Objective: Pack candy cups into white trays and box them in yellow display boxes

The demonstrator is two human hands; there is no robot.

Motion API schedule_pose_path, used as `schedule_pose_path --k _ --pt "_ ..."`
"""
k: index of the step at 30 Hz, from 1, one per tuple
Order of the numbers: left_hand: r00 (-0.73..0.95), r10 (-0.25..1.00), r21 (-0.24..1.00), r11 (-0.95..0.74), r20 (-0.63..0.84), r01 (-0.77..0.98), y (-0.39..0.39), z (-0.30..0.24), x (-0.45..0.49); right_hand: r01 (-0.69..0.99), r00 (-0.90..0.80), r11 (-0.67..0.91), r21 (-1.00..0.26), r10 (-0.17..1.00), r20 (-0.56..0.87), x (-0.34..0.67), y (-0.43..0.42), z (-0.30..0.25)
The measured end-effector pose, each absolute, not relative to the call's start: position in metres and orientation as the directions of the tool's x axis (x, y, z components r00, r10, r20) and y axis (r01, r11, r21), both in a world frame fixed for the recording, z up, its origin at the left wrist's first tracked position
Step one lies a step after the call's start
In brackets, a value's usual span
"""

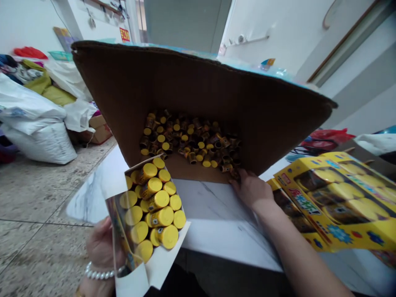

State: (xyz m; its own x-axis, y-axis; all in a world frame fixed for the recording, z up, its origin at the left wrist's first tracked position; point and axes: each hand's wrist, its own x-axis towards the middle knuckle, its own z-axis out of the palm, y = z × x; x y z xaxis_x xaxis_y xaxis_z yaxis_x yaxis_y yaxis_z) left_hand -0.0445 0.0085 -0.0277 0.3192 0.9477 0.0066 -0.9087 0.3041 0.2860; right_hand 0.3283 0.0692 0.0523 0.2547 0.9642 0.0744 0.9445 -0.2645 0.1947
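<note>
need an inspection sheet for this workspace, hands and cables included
Surface: white marbled table.
Job's things: small carton of yellow-lidded tubs; large cardboard box with loose tubs inside.
Clutter: yellow window boxes and a red bag, right side.
Hands: left hand holds the small carton; right hand at the large box's near edge, grip unclear.
Cables: thin dark line on left wall, possibly a cord.
Surroundings: white sacks on speckled floor.
</note>
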Motion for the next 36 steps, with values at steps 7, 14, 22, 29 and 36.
schedule_pose_path --k 7,14,22,29,36 --pt "0.28 0.946 0.264 0.231 0.166 -0.936 0.018 0.003 -0.026 0.974 0.189 -0.188 0.126 0.982 0.001 0.328 0.071 0.057" --pt "0.227 0.973 0.429 0.19 0.035 -0.883 0.036 0.012 -0.018 0.944 -0.212 0.196 -0.267 0.977 -0.033 0.32 0.072 0.066" --pt "-0.076 0.997 0.47 -0.074 0.015 -0.88 0.04 0.011 -0.004 0.319 -0.38 0.576 -0.753 0.806 0.455 0.211 0.039 0.115" --pt "-0.133 0.989 0.465 -0.15 0.07 -0.873 0.035 0.025 -0.006 0.377 -0.599 0.862 -0.339 0.506 0.621 0.185 0.038 0.104" --pt "-0.038 0.995 0.418 -0.073 0.092 -0.906 0.035 0.023 -0.007 0.455 -0.61 0.873 -0.178 0.451 0.651 0.19 0.033 0.103"
